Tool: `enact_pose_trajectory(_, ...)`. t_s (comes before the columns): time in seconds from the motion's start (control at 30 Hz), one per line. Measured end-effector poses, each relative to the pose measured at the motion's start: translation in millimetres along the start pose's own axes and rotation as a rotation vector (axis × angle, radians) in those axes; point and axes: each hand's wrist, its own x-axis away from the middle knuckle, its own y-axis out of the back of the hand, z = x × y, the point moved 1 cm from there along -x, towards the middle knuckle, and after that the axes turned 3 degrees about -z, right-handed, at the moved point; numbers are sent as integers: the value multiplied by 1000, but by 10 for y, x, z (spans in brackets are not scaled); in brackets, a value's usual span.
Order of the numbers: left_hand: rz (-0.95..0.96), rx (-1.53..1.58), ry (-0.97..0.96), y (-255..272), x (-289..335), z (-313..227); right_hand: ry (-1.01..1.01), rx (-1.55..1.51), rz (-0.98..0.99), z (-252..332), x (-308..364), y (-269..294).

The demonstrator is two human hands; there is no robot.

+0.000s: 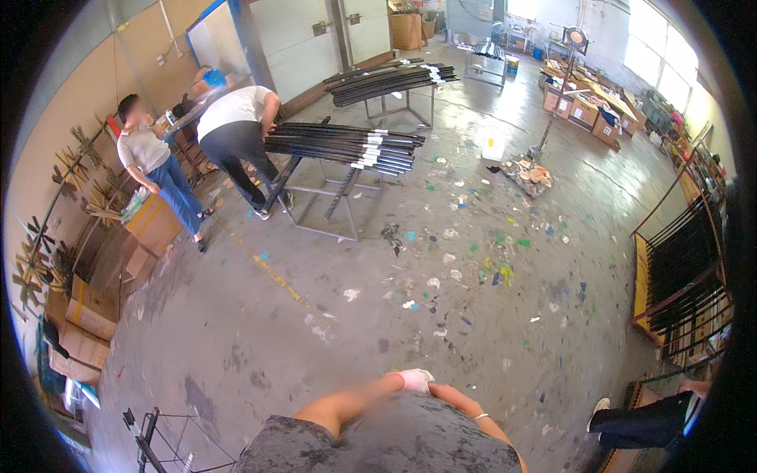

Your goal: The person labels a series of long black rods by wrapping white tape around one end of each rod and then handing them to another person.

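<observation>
In front of my body, at the lower middle, my two hands meet. A white glove covers my left hand (415, 381), which appears curled, though its separate fingers do not show clearly. My right hand (443, 391) looks bare, and a pale band circles the wrist behind it. It touches or nearly touches the far end of the glove, with most of its fingers hidden. I cannot make out any other object at either hand. Below them is the dark shirt (394, 433) I wear.
Black tubes lie on metal stands (347, 146) ahead. One person (236, 118) bends beside them; another (154, 158) stands left near cardboard boxes (158, 223). At lower right, someone's dark-trousered leg (643, 426) shows near a rack of black rods (686, 276). A metal frame (146, 441) stands lower left.
</observation>
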Motion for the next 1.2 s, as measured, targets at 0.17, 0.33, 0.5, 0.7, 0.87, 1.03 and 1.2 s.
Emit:
enact_pose_trajectory(0.17, 35, -25, -10, -46, -38, 39, -45, -69, -16, 246, 243, -25)
enact_pose_trajectory(0.33, 146, -32, -5, 90, 31, -163, -18, -55, -56, -100, 58, -63)
enact_pose_trajectory(0.5, 167, 22, 34, 239, 202, -293, -96, -180, -33, 589, 579, -24)
enact_pose_trajectory(0.7, -4, -11, -39, 2, 71, -57, -75, -189, -17, 403, 483, -24)
enact_pose_trajectory(0.87, 74, -48, -26, 5, 17, -47, -89, -318, -18, 289, 407, -81)
enact_pose_trajectory(1.03, 81, -27, 10, 10, 21, -39, -85, -264, -31, 296, 359, -81)
enact_pose_trajectory(1.2, 81, -39, 20, 49, 14, -62, -42, 2, -77, 239, 268, -50)
